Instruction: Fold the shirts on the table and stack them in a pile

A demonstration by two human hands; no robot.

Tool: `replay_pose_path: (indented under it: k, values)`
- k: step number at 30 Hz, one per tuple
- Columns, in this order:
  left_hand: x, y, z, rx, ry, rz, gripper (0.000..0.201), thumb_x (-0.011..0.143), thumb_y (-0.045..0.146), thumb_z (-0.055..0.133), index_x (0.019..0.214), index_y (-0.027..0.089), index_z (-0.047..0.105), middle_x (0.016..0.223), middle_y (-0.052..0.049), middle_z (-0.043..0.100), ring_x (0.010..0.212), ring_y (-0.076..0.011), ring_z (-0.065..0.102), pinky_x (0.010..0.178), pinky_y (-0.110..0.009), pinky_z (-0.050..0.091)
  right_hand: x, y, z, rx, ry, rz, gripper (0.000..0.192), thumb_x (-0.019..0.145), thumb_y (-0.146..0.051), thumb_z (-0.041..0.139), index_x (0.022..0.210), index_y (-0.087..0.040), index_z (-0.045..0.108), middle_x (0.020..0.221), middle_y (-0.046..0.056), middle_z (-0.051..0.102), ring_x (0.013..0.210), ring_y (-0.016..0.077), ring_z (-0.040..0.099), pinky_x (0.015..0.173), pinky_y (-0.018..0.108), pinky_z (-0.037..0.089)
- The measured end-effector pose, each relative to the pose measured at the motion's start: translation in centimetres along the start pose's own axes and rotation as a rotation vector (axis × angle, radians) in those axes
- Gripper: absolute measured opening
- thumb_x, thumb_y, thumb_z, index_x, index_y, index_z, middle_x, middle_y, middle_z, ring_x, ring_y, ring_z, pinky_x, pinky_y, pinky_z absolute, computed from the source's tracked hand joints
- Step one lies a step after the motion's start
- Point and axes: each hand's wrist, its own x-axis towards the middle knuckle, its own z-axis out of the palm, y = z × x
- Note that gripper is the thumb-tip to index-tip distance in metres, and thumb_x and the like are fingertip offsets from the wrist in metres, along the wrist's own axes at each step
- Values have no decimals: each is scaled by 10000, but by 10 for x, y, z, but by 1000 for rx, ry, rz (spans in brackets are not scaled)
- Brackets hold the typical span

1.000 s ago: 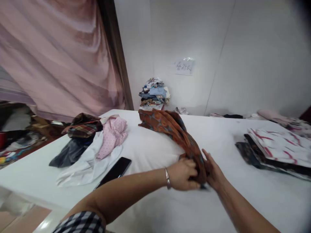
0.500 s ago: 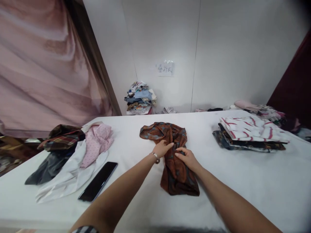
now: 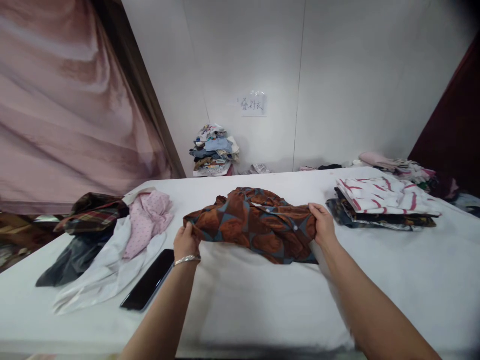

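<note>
A rust-brown and grey-blue patterned garment of thin, soft cloth (image 3: 240, 220) stretches crosswise over the middle of the white-covered desk (image 3: 262, 305), between the person's two hands. Large rounded rust shapes alternate with pointed grey-blue ones across it. The cloth is bunched and wrinkled, its upper outline rising to a rounded hump near the middle, its lower edge running unevenly and dipping toward the right. A few small pale spots, perhaps buttons, show on its right half. The lower left part appears lifted off the desk; how much of the rest touches the surface is hard to tell.

The left hand (image 3: 186, 241), with a silver-coloured metal bracelet (image 3: 186, 260) at its wrist, has its grip closed, pinching the garment's left end between thumb and fingers. The right hand (image 3: 322, 223) has its grip closed likewise on the right end, thumb toward the top edge.

Near the left forearm lies a black, flat rectangular phone (image 3: 148, 281), beside a loose heap of plaid, dark grey, white and pink dotted clothes (image 3: 112, 245). Beyond the right hand sits a stack of folded clothes topped with white, red-streaked fabric (image 3: 388, 196).
</note>
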Motion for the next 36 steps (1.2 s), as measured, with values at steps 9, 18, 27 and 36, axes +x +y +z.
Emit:
replay_pose_path:
  k: [9,18,27,36]
  values:
    - [-16,-18,-51,174,-23,-214,236,793,330,511,990,219,578,943,-80,677,893,-230,649,777,-394,525,-5,17,-15,-467,-98,47,616,685,-490,674,1229,-224,563,793,4,660,780,192,646,699,321,523]
    - [-85,-13,-38,751,-690,684,415,812,429,558,1168,219,588,1330,-110,543,1232,-277,491,1050,-468,371,-48,-3,-40,-1098,-314,-98,692,747,-450,630,1384,-264,432,1268,89,596,1168,280,549,999,455,406]
    - [-112,-1,-20,1013,-1028,603,168,838,217,474,743,219,614,849,-64,680,886,-246,619,831,-405,445,-84,-28,-48,-796,-284,-49,439,735,-461,639,1078,-188,666,1019,71,714,915,249,655,817,369,523]
    - [-81,36,-33,1048,-920,402,315,884,451,426,705,233,566,730,0,649,697,-176,606,607,-293,387,-85,-59,-85,-948,73,-97,432,624,-527,710,874,-174,698,820,55,708,786,225,638,699,314,514]
